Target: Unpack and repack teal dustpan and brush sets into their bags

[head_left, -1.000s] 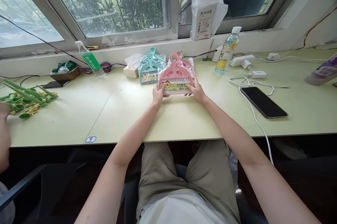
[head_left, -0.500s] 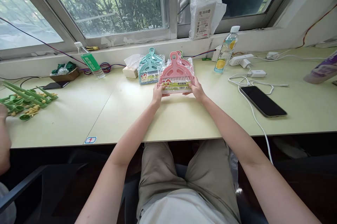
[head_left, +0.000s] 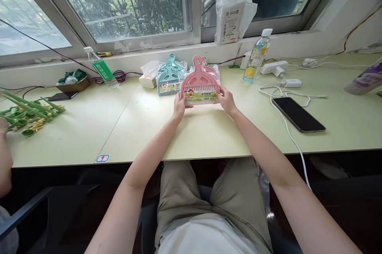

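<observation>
A pink dustpan-and-brush set (head_left: pixel 200 81) in clear wrap stands upright between my hands, its handle pointing up and its printed label facing me. My left hand (head_left: pixel 180 107) grips its lower left corner. The lower right edge is held by my right hand (head_left: pixel 226 100), thumb in front. Behind the set, another pink wrapped piece with a bit of green shows only in part. Just left of it, a teal dustpan-and-brush set (head_left: pixel 170 75) in clear wrap leans near the wall.
A tissue pack (head_left: pixel 149 74) and a green-labelled bottle (head_left: pixel 103 69) stand to the left. On the right are a lemon drink bottle (head_left: pixel 257 57), white cables (head_left: pixel 280 92) and a black phone (head_left: pixel 298 115). Green plastic parts (head_left: pixel 31 113) lie far left, beside another person's arm (head_left: pixel 5 158).
The pink set has tilted back slightly, its top edge a little higher. My right hand's fingers have shifted at its edge, fewer showing beneath it.
</observation>
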A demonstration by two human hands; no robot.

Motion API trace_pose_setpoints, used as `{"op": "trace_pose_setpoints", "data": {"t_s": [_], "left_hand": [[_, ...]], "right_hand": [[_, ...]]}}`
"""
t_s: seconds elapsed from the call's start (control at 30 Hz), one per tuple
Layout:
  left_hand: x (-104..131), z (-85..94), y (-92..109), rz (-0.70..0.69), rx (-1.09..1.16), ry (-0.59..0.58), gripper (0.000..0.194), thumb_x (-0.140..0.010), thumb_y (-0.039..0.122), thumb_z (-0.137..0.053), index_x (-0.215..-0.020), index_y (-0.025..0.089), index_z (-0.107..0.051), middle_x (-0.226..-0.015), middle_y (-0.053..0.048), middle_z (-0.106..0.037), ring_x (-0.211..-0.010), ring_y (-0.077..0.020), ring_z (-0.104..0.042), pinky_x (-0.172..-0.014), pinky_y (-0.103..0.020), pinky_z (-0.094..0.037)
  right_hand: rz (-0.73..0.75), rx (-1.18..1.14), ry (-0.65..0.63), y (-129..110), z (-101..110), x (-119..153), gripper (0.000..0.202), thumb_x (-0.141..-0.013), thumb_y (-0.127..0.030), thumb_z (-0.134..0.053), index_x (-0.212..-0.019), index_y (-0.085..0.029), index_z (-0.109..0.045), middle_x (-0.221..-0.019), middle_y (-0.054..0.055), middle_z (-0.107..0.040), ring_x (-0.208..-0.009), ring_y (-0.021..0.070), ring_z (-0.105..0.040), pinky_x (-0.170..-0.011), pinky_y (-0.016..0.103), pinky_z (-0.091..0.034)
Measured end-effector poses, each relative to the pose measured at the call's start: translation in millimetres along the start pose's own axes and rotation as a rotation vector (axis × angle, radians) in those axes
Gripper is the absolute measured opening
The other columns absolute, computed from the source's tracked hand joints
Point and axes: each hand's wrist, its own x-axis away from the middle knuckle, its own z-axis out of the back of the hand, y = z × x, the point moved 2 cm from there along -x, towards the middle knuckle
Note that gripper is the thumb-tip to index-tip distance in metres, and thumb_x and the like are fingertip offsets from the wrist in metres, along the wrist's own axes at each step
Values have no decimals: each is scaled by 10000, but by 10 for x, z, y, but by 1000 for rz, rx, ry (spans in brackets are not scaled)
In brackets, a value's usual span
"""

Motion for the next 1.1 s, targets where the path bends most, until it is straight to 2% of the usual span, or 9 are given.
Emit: {"op": "trace_pose_setpoints", "data": {"t_s": [0.13, 0.6, 0.73, 0.9, 1.0, 1.1], "left_hand": [[-3, 14, -1, -16, -6, 12, 148, -903, 231, -443, -1032, 185, -497, -1154, -94, -591, -938, -199, -630, -554, -278, -619], [-7, 40, -27, -36, -12, 26, 258, -912, 406, -527, -1046, 185, -527, -1126, -74, -626, -864, -156, -641, -595, -253, -611], [-22, 58, -36, -76, -36, 52, 290, -904, 446, -526, -1015, 178, -540, -1081, -73, -636, -805, -148, -640, -558, -254, -604], [-37, 76, -50, -60, -91, 104, 350, -881, 500, -542, -1000, 172, -554, -1015, -71, -641, -753, -143, -640, -543, -255, -601], [-31, 75, -47, -72, -108, 116, 337, -892, 482, -524, -1005, 167, -558, -1001, -73, -637, -740, -143, -637, -535, -257, -601], [-15, 69, -37, -94, -127, 124, 311, -903, 459, -504, -998, 169, -562, -987, -70, -631, -747, -147, -633, -539, -264, -603]], "right_hand": [[87, 72, 18, -28, 4, 3, 498, -840, -298, -485, -1316, -186, -584, -1169, 101, -699, -1117, 254, -637, -919, 411, -547], [135, 44, -1, -61, -19, 30, 497, -864, -331, -474, -1329, -175, -558, -1245, 125, -663, -1161, 255, -613, -939, 402, -536], [50, -5, -33, -80, -36, 60, 519, -855, -403, -486, -1329, -201, -542, -1212, 102, -666, -1113, 268, -621, -813, 414, -603], [-34, -75, -73, -88, -65, 82, 525, -817, -430, -499, -1295, -218, -542, -1180, 74, -647, -902, 232, -657, -602, 382, -644], [-75, -74, -86, -87, -67, 83, 534, -819, -481, -500, -1282, -217, -540, -1144, 65, -643, -719, 175, -664, -553, 343, -629], [-80, -45, -112, -91, -61, 88, 615, -801, -576, -552, -1290, -205, -522, -1143, 87, -645, -654, 168, -675, -549, 330, -615]]}}
